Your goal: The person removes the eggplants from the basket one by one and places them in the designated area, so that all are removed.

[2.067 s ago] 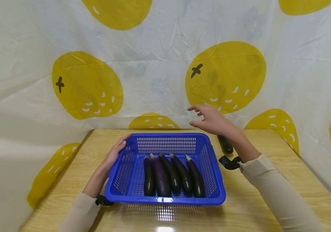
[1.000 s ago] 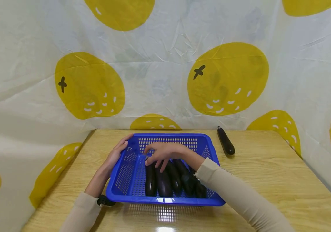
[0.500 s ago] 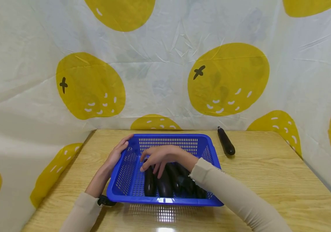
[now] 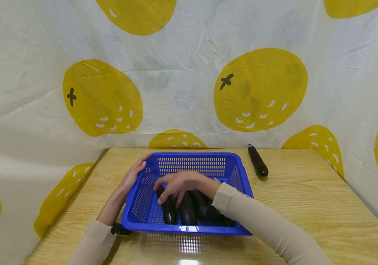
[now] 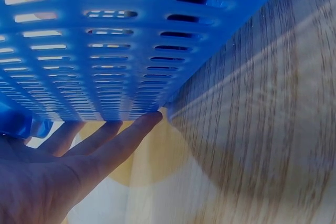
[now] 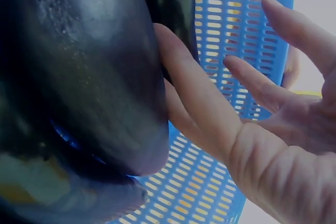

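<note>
Landmark: a blue slotted plastic basket (image 4: 238, 176) stands on the wooden worktop (image 4: 308, 206), close to the person's chest; every place below is told from it.

Right hand: the right hand (image 4: 179, 184) reaches across into the basket from its right side and lies over the far ends of the aubergines, near the basket's left half.

Right fingers: the fingers (image 6: 194, 93) are spread and only lightly bent; one lies flat along the side of the leftmost aubergine (image 4: 168, 213), the others stand free in the air. The hand grips nothing.

Key relation: the leftmost aubergine lies directly under and against the right fingers. Its long axis runs from the basket's far wall toward its near wall, crosswise to the reaching forearm. The right hand is the nearer one by far.

Left hand: the left hand (image 4: 132, 175) rests on the outside of the basket's left wall at its far corner, fingers straight and pressed flat on the plastic (image 5: 105, 140), not curled round the rim.

Basket contents: dark purple aubergines (image 4: 189, 209) side by side, all lengthwise; the sleeve hides some, so the number cannot be told.

Outside the basket: one more aubergine (image 4: 258, 161) lies alone on the worktop just beyond the basket's far right corner, well apart from both hands.
</note>
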Motion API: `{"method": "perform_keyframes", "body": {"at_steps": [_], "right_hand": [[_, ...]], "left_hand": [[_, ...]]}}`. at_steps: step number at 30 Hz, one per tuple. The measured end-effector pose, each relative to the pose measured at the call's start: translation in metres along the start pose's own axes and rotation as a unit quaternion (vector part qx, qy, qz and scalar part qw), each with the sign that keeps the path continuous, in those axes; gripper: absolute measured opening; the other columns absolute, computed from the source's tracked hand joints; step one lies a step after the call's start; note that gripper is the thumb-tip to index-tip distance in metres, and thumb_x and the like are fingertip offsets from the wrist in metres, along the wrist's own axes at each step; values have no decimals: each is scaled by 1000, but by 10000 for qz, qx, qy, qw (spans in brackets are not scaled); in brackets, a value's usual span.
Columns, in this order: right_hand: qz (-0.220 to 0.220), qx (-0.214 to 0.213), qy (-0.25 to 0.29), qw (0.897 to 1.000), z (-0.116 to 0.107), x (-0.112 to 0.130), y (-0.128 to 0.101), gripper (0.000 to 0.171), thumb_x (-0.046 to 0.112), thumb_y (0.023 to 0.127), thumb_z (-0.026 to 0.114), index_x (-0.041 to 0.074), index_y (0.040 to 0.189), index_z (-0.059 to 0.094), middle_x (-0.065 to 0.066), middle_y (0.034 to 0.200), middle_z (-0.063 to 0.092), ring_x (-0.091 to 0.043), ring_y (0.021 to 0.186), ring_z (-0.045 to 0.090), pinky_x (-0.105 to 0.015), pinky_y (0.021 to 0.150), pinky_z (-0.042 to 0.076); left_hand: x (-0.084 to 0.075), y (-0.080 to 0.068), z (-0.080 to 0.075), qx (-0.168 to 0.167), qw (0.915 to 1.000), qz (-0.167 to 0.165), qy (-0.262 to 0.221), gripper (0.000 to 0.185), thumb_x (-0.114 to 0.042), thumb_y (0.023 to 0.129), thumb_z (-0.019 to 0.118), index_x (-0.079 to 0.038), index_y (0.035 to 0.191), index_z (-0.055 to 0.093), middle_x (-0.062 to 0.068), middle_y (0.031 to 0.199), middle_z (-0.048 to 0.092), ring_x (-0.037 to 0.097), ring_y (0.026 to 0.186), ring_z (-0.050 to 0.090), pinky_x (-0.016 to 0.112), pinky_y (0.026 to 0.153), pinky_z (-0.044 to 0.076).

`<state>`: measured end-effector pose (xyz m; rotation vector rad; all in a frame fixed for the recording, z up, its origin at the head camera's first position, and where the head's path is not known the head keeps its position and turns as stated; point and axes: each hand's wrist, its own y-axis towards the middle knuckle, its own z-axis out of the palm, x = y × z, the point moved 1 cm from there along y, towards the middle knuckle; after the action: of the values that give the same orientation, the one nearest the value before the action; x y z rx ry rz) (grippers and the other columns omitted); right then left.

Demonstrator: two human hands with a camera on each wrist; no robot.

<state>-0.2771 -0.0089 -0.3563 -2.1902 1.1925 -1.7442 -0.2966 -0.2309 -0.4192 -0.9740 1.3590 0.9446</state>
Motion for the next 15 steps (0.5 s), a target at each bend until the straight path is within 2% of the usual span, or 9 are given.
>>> {"method": "perform_keyframes", "body": {"at_steps": [6, 12, 15], "right_hand": [[-23, -30, -131, 9999, 5, 0, 5, 60, 14, 93, 77, 6, 146, 51, -17, 146, 47, -36, 115, 62, -51, 85, 61], [-41, -249, -434, 9987, 11, -2, 12, 56, 9, 92, 76, 3, 143, 55, -15, 155, 42, -31, 114, 62, -48, 78, 63], [11, -410, -644, 9971, 15, -2, 15, 54, 8, 91, 77, 5, 141, 57, -13, 152, 46, -28, 113, 62, -45, 74, 63]], "left_hand": [[0, 0, 0, 37, 10000, 44, 15, 53, -36, 115, 24, -24, 166, 19, 12, 173, 17, 44, 151, 31, 46, 109, 46], [0, 0, 0, 81, 10000, 23, -37, 53, -36, 115, 23, -26, 166, 19, 14, 173, 17, 45, 150, 32, 46, 106, 48], [0, 0, 0, 48, 10000, 9, -52, 52, -36, 115, 23, -27, 166, 20, 14, 172, 18, 44, 148, 34, 45, 105, 49]]}}
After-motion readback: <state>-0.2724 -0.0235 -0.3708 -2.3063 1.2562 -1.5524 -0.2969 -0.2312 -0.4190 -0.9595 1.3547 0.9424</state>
